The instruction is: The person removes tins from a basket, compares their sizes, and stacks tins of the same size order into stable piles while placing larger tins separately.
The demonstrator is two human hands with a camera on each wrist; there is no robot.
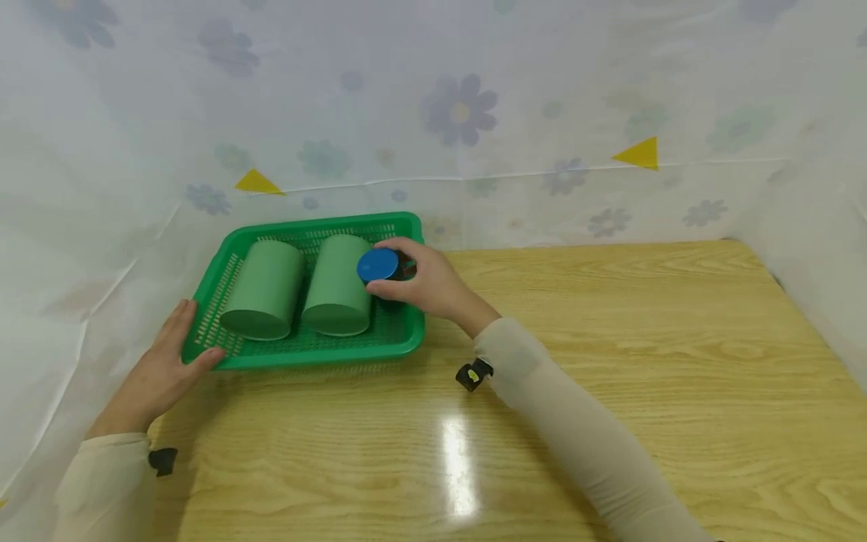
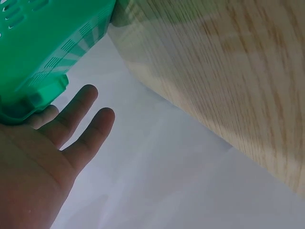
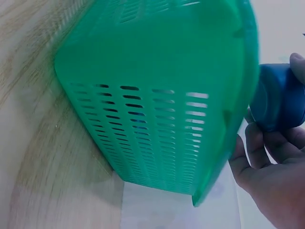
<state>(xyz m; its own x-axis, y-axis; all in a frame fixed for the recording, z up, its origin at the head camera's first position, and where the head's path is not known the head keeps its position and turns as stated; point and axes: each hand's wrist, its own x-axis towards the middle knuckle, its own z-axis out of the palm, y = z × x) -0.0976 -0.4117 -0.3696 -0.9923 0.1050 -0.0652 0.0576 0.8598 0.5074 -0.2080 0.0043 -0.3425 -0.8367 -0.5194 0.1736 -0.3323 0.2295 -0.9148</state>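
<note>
A green plastic basket (image 1: pixel 318 360) with slotted walls stands at the back left of the wooden table. Two light green cylinders lie in it, one on the left (image 1: pixel 266 282) and one near the middle (image 1: pixel 336 275). My right hand (image 1: pixel 439 284) holds a short blue cylinder (image 1: pixel 377 265) between thumb and fingers, over the basket's right part. In the right wrist view the blue cylinder (image 3: pixel 286 98) shows above the rim. At the basket's front left corner, my left hand (image 1: pixel 154 375) touches the rim, thumb over the front edge. Its fingers (image 2: pixel 95 131) stretch out straight in the left wrist view.
The wooden table top (image 1: pixel 609 331) spreads in front of the basket and to its right. A white flowered sheet (image 1: pixel 460 68) hangs behind the table and along both sides, with yellow triangles (image 1: pixel 640 153) on it. Black wrist mounts (image 1: pixel 474 374) sit at both sleeves.
</note>
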